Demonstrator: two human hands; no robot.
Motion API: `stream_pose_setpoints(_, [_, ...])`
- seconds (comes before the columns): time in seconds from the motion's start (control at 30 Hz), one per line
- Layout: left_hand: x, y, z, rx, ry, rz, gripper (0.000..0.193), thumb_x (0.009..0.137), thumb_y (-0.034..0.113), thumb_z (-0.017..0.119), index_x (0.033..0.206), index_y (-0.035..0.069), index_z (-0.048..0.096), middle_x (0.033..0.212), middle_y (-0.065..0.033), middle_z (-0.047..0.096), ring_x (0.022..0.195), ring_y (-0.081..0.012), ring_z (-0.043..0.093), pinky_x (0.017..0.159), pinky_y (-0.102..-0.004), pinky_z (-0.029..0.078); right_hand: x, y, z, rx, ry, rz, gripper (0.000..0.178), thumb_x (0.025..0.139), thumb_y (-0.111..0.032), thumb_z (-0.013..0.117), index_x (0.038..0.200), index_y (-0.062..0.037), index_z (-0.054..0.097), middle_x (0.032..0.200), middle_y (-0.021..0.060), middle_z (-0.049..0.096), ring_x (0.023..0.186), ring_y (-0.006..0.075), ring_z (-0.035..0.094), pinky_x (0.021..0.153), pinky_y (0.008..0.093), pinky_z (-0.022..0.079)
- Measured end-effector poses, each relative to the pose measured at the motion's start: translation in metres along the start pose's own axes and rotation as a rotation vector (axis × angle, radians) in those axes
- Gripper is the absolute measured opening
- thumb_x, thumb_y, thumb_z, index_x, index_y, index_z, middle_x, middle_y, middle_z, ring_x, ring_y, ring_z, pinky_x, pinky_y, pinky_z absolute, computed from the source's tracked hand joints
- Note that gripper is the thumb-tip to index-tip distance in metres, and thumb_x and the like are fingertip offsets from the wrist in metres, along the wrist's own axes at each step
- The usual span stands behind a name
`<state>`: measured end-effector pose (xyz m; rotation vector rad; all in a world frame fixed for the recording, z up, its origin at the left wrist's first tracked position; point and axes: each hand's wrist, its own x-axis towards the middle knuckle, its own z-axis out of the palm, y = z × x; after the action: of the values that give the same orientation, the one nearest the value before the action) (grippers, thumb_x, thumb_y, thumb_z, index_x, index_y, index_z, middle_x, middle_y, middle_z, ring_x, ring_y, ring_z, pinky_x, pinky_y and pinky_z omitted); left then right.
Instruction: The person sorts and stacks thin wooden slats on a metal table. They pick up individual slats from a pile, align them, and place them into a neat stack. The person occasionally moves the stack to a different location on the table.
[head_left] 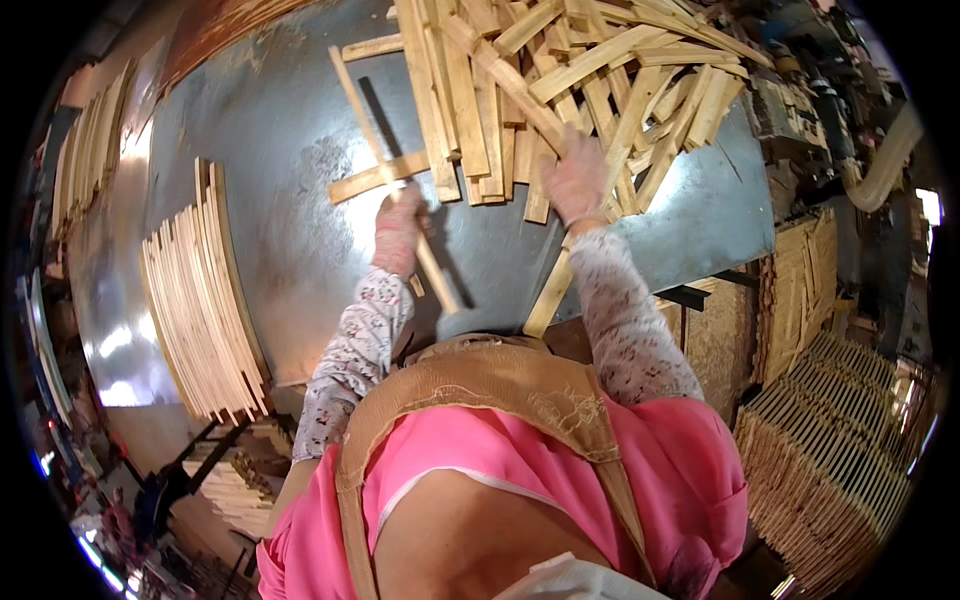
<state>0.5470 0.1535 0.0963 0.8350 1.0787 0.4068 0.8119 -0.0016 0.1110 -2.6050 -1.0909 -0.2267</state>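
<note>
My left hand (397,235) is closed around a thin wooden slat (358,108), which slants over the metal tabletop, its near end close to my apron. Beneath it, a short flat slat (372,180) lies crosswise on the table. My right hand (577,178) is at the near edge of a loose heap of wooden slats (480,120), its fingers at one of them. Motion smears those fingers, so their grip is unclear. Another slat (550,292) runs from below my right wrist toward my apron.
A neat row of upright-edged slats (205,290) lies on the left of the metal table (280,130). More slats (92,150) stand at the far left. To the right, a large stacked pile of strips (830,450) stands beside the table, below a hose (890,165).
</note>
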Motion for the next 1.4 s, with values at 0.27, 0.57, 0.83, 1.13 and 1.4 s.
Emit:
stream_pose_setpoints(0.27, [-0.1,0.043,-0.256,1.534,0.64,-0.354,0.066,0.094,0.064,0.074,0.137,0.014,0.073,0.143,-0.0142,0.072,0.14,-0.029,0.062,0.121,-0.0404,0.043,0.009,-0.038,-0.028,0.161,-0.426,-0.173,0.06,0.093,-0.029,0.074,0.149,-0.0109,0.06,0.121,0.0198,0.072,0.113,0.039,0.069,0.1,0.0476,0.055])
stream_pose_setpoints(0.57, [-0.084,-0.025,-0.212,1.421,0.459,0.872,0.034,0.097,0.021,0.068,0.129,0.011,0.069,0.128,-0.0178,0.072,0.113,-0.0425,0.067,0.103,-0.0554,0.049,-0.101,-0.265,0.076,1.215,-0.816,0.093,0.04,0.11,-0.027,0.054,0.135,0.0025,0.065,0.11,0.0232,0.075,0.095,0.0374,0.073,0.086,0.046,0.059])
stream_pose_setpoints(0.83, [-0.105,-0.022,-0.307,1.357,0.896,0.402,0.038,0.086,0.041,0.076,0.1,0.006,0.073,0.112,-0.0184,0.069,0.105,-0.0377,0.065,0.1,-0.0519,0.048,0.0,-0.196,0.062,-0.092,0.086,-0.321,0.058,0.085,-0.039,0.08,0.132,-0.0074,0.064,0.131,0.0232,0.069,0.122,0.0428,0.064,0.107,0.0523,0.05])
stream_pose_setpoints(1.13, [-0.062,-0.012,-0.281,0.443,0.458,0.451,0.054,0.102,0.026,0.071,0.148,0.001,0.058,0.142,-0.0203,0.068,0.137,-0.0354,0.062,0.12,-0.0426,0.046,-0.004,-0.178,0.019,0.477,-0.434,0.21,0.077,0.091,-0.022,0.075,0.161,-0.0072,0.046,0.152,0.0297,0.056,0.135,0.0451,0.059,0.116,0.0458,0.048])
stream_pose_setpoints(1.4, [0.012,0.009,-0.14,0.311,-0.039,-0.007,0.047,0.095,0.035,0.071,0.121,-0.003,0.067,0.093,-0.0133,0.075,0.077,-0.0226,0.068,0.075,-0.0393,0.057,-0.004,-0.22,0.038,0.488,-0.382,-0.042,0.086,0.096,-0.039,0.077,0.16,0.0068,0.042,0.151,0.0287,0.06,0.139,0.0408,0.059,0.119,0.0459,0.046])
